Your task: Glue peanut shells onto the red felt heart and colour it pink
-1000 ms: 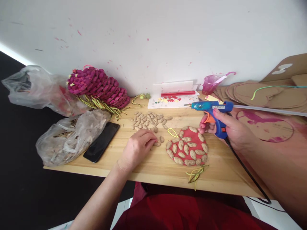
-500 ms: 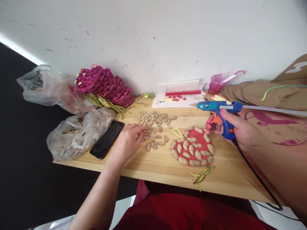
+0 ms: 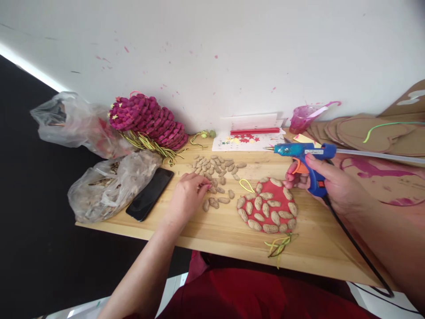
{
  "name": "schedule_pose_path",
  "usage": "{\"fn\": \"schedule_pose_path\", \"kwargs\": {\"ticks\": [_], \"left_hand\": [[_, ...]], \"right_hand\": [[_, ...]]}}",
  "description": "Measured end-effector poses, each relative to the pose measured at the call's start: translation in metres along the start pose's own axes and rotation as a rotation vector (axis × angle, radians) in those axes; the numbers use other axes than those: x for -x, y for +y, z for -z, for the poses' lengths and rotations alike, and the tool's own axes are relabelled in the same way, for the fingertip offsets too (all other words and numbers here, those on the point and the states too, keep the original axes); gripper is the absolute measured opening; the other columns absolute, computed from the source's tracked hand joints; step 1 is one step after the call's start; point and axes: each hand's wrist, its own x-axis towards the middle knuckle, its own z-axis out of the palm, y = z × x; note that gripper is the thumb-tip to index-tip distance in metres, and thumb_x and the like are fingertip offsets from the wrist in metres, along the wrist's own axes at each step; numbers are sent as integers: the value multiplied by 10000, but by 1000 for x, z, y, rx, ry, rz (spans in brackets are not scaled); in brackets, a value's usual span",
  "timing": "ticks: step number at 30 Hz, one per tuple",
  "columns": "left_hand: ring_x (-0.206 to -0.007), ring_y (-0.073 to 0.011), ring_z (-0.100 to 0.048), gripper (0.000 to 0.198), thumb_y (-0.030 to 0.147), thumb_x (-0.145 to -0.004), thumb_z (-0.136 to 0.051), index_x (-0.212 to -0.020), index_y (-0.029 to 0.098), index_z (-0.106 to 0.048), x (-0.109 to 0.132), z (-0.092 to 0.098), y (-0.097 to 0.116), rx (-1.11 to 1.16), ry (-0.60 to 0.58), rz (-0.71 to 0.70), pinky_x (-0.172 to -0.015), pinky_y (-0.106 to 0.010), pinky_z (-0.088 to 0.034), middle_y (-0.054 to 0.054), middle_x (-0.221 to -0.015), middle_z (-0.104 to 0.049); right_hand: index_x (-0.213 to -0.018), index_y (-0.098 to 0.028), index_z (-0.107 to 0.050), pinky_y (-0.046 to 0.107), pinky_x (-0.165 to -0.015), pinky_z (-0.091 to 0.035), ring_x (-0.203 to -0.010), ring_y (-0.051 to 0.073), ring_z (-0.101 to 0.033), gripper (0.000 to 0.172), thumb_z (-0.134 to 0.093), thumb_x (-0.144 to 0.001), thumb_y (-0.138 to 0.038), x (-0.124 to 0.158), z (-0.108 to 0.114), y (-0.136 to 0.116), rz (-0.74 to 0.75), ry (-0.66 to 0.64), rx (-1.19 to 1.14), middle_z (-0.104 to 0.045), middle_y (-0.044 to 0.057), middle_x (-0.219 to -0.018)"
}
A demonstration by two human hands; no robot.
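Peanuts, loose, just beside left hand

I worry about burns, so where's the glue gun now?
In the head view's right half, the glue gun is in the right hand, pictured above and right of the peanut-studded red piece.

"Is the left hand pinching anything?"
"Can't tell; its far side is hidden."
"The label on the glue gun, in the right hand?"
"Too small to read. Cardboard beyond that hand runs off the right edge."
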Motion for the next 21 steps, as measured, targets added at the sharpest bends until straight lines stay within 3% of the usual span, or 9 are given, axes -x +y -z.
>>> {"fn": "schedule_pose_path", "kwargs": {"ticks": [6, 9, 16, 21], "left_hand": [[-847, -229, -622, 91, 120, -913, -582, -897, 174, -654, 1, 4, 1, 30, 29, 84, -802, -347, -474, -57, -868, -713], [-828, -224, -617, 115, 114, -916, -559, -887, 186, -643, -1, 3, 5, 63, -24, 98, -800, -342, -472, -47, -840, -709], [-830, -230, -615, 158, 122, -926, -528, -870, 199, -655, -5, -6, 8, 22, -18, 42, -856, -368, -463, -40, -852, -732], [-850, -251, -621, 163, 169, -945, -531, -865, 191, -672, -4, -4, 1, -122, 34, -34, -866, -404, -455, -65, -894, -741]], "right_hand": [[-845, -188, -708, 310, -620, -652, -601, 193, -703, 355, -836, -735, -500, 0, 0, 0, -1, 2, -3, -705, 43, -740], [-852, -183, -709, 318, -625, -651, -605, 195, -704, 356, -829, -743, -500, 0, 1, 0, 7, -5, 11, -704, 43, -744], [-757, -166, -679, 266, -607, -626, -613, 191, -710, 367, -799, -773, -513, 2, 1, -2, -19, -16, 31, -688, 56, -708], [-819, -193, -684, 304, -622, -641, -630, 209, -715, 334, -826, -750, -487, 0, 1, 0, -4, 3, -7, -700, 52, -742]]}}
